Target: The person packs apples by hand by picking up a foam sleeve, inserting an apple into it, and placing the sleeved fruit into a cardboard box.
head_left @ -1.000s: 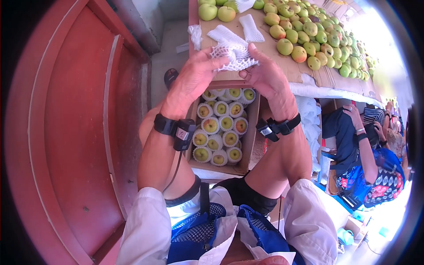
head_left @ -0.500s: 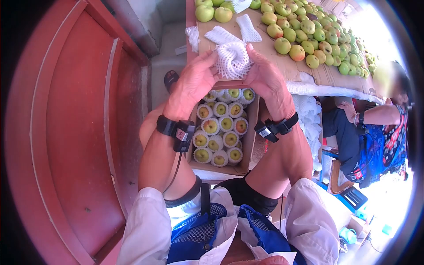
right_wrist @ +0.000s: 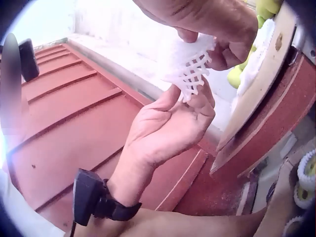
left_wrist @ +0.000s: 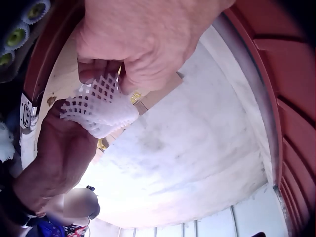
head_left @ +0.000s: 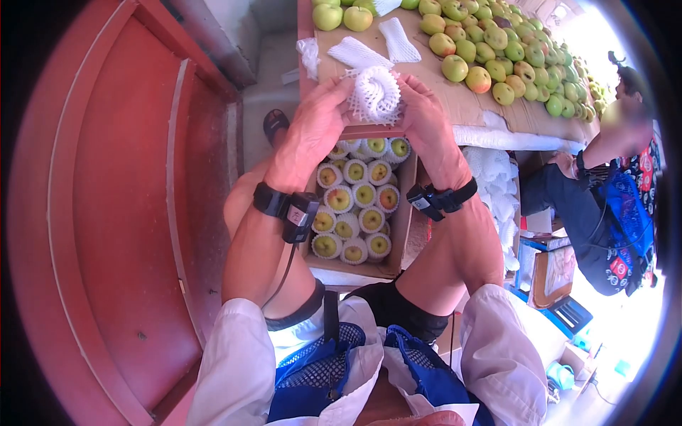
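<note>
Both hands hold a white foam fruit net (head_left: 375, 96) above the table's near edge. It is rolled into a ring with a dimple in the middle and frayed mesh at its border; no apple shows in it. My left hand (head_left: 321, 117) pinches its left side between thumb and fingers, while my right hand (head_left: 424, 113) pinches the right. From the left wrist, the net (left_wrist: 101, 111) looks like a cup with open mesh at the top. Below the hands, a cardboard box (head_left: 406, 213) holds rows of apples (head_left: 364, 194) in foam nets.
Two flat foam nets (head_left: 399, 41) lie on the cardboard-covered table (head_left: 426, 78), beside a large heap of loose apples (head_left: 497, 53). A red door (head_left: 128, 213) stands at the left. More white foam nets (head_left: 490, 177) are stacked at the right, near another seated person (head_left: 604, 192).
The net has gone from a loose, partly folded shape to a rounded ring with a dimple. Both hands have shifted round to its sides. The other person has moved at the right.
</note>
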A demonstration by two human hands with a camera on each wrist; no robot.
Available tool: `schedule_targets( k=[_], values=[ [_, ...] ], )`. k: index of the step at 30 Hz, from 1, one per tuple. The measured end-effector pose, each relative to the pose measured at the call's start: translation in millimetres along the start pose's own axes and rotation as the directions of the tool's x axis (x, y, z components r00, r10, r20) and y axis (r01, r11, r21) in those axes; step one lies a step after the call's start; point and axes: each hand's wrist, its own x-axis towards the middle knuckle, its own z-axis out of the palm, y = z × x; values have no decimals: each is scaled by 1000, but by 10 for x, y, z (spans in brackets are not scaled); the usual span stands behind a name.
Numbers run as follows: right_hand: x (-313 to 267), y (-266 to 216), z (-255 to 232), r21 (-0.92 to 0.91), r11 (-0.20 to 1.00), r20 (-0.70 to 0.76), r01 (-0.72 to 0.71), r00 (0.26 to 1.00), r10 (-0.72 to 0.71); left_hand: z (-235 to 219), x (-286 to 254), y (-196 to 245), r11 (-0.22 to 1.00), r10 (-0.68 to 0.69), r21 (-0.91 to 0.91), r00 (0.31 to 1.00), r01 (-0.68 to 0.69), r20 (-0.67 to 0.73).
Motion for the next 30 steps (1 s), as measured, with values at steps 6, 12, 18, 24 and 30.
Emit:
schedule_targets(
  k=[6, 12, 18, 24, 30],
  values=[
    [-98, -2, 224, -81, 996, -86, 41, 995, -48, 19, -16, -16, 985, 60, 166, 996, -48, -71],
    [-102, 3, 197, -130, 986, -156, 103, 980, -123, 36, -54, 14, 789, 291, 600, 941, -134, -172],
    [-44, -13, 152, -322, 930, -172, 180, 954, -244, 180, -103, -34, 585, 421, 793, 900, -173, -114],
    [-170, -93, 366, -405, 877, -82, 259, 945, -317, 156, -112, -13, 618, 363, 773, 924, -142, -121],
    [-172, -61, 366, -532, 759, 30, 375, 904, -426, 106, -125, 27, 504, 504, 845, 855, -177, -122]
  ],
)
